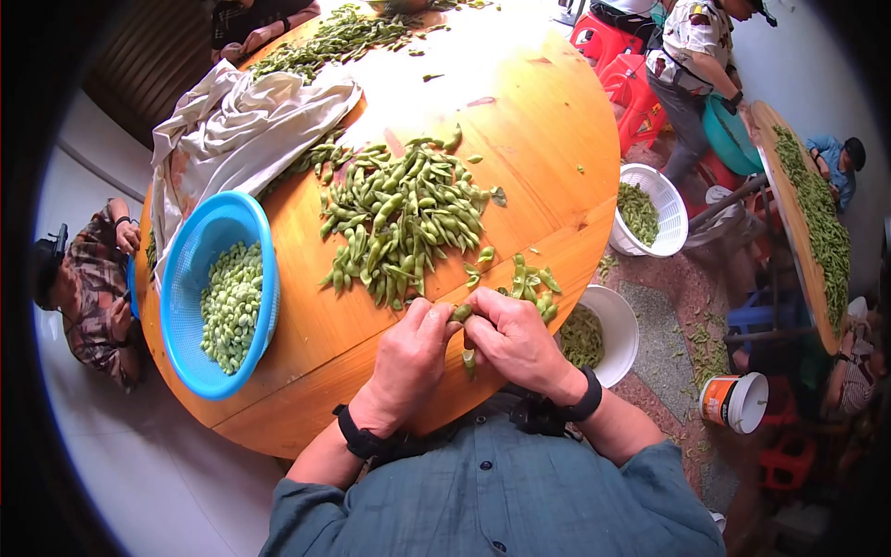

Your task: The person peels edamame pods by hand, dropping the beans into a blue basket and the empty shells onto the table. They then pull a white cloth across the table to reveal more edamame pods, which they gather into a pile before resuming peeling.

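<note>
Close to the table's front edge, my left hand [412, 345] and my right hand [513, 336] meet, both closed in a pinch on one green soybean pod [460, 314]. Below my right fingertips another pod piece [470, 360] shows. A heap of unshelled soybean pods [404, 218] lies just beyond my hands. To the right of it, a small group of pods [527, 280] sits near my right hand. On my left stands a blue basket [269, 278] holding shelled green beans [232, 306].
The round wooden table [548, 148] also carries a crumpled pale cloth [232, 130] and more pods [325, 45]. White buckets [624, 334] and a white basket [675, 209] with green pods or husks stand on the right-hand floor. Other people [93, 278] sit around.
</note>
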The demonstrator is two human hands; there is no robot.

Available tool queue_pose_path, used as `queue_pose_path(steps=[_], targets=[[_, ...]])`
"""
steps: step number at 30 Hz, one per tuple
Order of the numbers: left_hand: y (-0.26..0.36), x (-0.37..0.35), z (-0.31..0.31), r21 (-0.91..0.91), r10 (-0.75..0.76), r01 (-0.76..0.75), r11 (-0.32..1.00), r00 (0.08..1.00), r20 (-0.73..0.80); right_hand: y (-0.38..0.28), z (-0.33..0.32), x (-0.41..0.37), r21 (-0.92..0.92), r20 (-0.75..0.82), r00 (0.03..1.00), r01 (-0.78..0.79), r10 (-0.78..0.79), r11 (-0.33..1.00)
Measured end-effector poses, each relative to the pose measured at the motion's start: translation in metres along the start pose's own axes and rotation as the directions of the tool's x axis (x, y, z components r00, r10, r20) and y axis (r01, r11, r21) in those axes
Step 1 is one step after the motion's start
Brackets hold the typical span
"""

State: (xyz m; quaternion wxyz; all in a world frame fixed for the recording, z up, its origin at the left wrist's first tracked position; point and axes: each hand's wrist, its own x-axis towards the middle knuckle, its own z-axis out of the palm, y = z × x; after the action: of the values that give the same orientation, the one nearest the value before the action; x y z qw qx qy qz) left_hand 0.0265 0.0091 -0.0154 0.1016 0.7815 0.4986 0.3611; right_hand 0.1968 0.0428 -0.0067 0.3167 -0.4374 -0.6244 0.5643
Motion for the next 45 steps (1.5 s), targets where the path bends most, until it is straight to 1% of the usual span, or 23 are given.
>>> queue_pose_path(steps=[4, 6, 8, 9, 11, 12, 14, 15, 17, 18, 22, 23, 24, 25, 26, 29, 31, 33, 37, 40, 42, 43, 45], targets=[[-0.002, 0.0, 0.0, -0.022, -0.001, 0.001, 1.0, 1.0, 0.007, 0.006, 0.003, -0.001, -0.046, -0.007, 0.999, 0.043, -0.043, 0.998], [-0.004, -0.001, 0.003, -0.047, -0.01, 0.01, 0.999, 1.0, 0.001, -0.001, 0.0, -0.002, 0.078, 0.031, 0.997, -0.076, 0.073, 0.994], [-0.004, -0.004, 0.005, -0.46, -0.302, 0.283, 0.841, 0.953, 0.034, -0.007, -0.003, -0.002, 0.148, 0.063, 0.99, -0.136, 0.128, 0.98], [-0.004, -0.005, 0.003, -0.461, -0.3, 0.282, 0.842, 0.953, 0.035, -0.008, -0.004, -0.002, 0.214, 0.096, 0.979, -0.196, 0.179, 0.957], [-0.006, -0.005, -0.002, -0.621, -0.471, 0.566, 0.543, 0.817, 0.332, -0.005, -0.003, -0.003, 0.17, 0.09, 0.984, -0.165, 0.152, 0.972], [-0.006, -0.004, -0.004, -0.622, -0.471, 0.565, 0.542, 0.817, 0.332, -0.003, -0.002, -0.003, 0.124, 0.09, 0.988, -0.138, 0.127, 0.983], [-0.009, -0.001, -0.01, -0.683, -0.478, 0.691, 0.237, 0.695, 0.537, -0.005, -0.001, -0.004, 0.106, 0.086, 0.993, -0.096, 0.087, 0.99], [-0.013, -0.001, -0.014, -0.684, -0.48, 0.691, 0.236, 0.695, 0.536, -0.006, -0.001, -0.003, 0.091, 0.081, 0.996, -0.051, 0.044, 0.995], [-0.022, -0.001, -0.021, -0.617, -0.257, 0.732, -0.288, 0.562, 0.787, -0.003, -0.001, -0.002, 0.185, 0.125, 0.989, -0.099, 0.077, 0.978], [-0.02, -0.002, -0.019, -0.617, -0.256, 0.733, -0.289, 0.561, 0.787, -0.002, -0.001, -0.002, 0.276, 0.171, 0.98, -0.15, 0.105, 0.949], [-0.008, -0.003, -0.007, -0.691, -0.545, 0.62, 0.373, 0.748, 0.377, -0.007, -0.008, 0.002, 0.273, 0.235, 0.946, -0.284, 0.223, 0.919], [-0.007, -0.002, -0.007, -0.694, -0.541, 0.615, 0.373, 0.752, 0.376, -0.008, -0.009, 0.003, 0.276, 0.25, 0.94, -0.3, 0.233, 0.913], [-0.006, 0.0, -0.008, -0.571, -0.399, 0.412, 0.71, 0.903, 0.157, -0.009, -0.011, 0.003, 0.278, 0.263, 0.934, -0.315, 0.243, 0.908], [-0.003, 0.001, -0.008, -0.344, -0.167, 0.151, 0.927, 0.986, -0.017, -0.01, -0.012, 0.004, 0.272, 0.258, 0.934, -0.314, 0.245, 0.91], [0.003, 0.003, -0.012, -0.25, -0.134, 0.127, 0.96, 0.991, -0.013, -0.011, -0.013, 0.003, 0.255, 0.264, 0.927, -0.335, 0.268, 0.907], [0.003, 0.0, -0.011, -0.116, -0.098, 0.098, 0.988, 0.995, 0.005, -0.013, -0.014, 0.001, 0.215, 0.263, 0.92, -0.349, 0.29, 0.912], [0.004, 0.002, -0.005, -0.08, -0.048, 0.044, 0.996, 0.998, -0.042, -0.016, -0.012, -0.001, 0.179, 0.141, 0.971, -0.219, 0.195, 0.959], [0.004, 0.001, 0.001, -0.038, 0.0, -0.002, 0.999, 0.998, -0.059, -0.02, -0.013, -0.002, 0.129, 0.128, 0.977, -0.186, 0.17, 0.974], [0.006, -0.002, 0.002, -0.018, -0.022, 0.022, 1.0, 1.0, -0.017, -0.021, -0.011, -0.005, 0.039, 0.109, 0.982, -0.158, 0.153, 0.987], [-0.001, -0.008, 0.006, -0.153, -0.054, 0.045, 0.987, 0.997, -0.056, -0.01, -0.004, -0.004, 0.103, 0.13, 0.98, -0.162, 0.148, 0.981], [-0.005, -0.011, 0.001, -0.418, -0.261, 0.26, 0.87, 0.964, 0.058, -0.011, 0.001, -0.005, 0.178, 0.16, 0.973, -0.191, 0.163, 0.965], [-0.009, -0.013, -0.001, -0.414, -0.248, 0.251, 0.875, 0.967, 0.062, -0.012, 0.002, -0.006, 0.186, 0.15, 0.976, -0.183, 0.156, 0.965], [-0.016, -0.014, -0.004, -0.726, -0.444, 0.561, 0.397, 0.81, 0.383, -0.016, 0.002, -0.003, 0.297, 0.225, 0.937, -0.327, 0.268, 0.897]])
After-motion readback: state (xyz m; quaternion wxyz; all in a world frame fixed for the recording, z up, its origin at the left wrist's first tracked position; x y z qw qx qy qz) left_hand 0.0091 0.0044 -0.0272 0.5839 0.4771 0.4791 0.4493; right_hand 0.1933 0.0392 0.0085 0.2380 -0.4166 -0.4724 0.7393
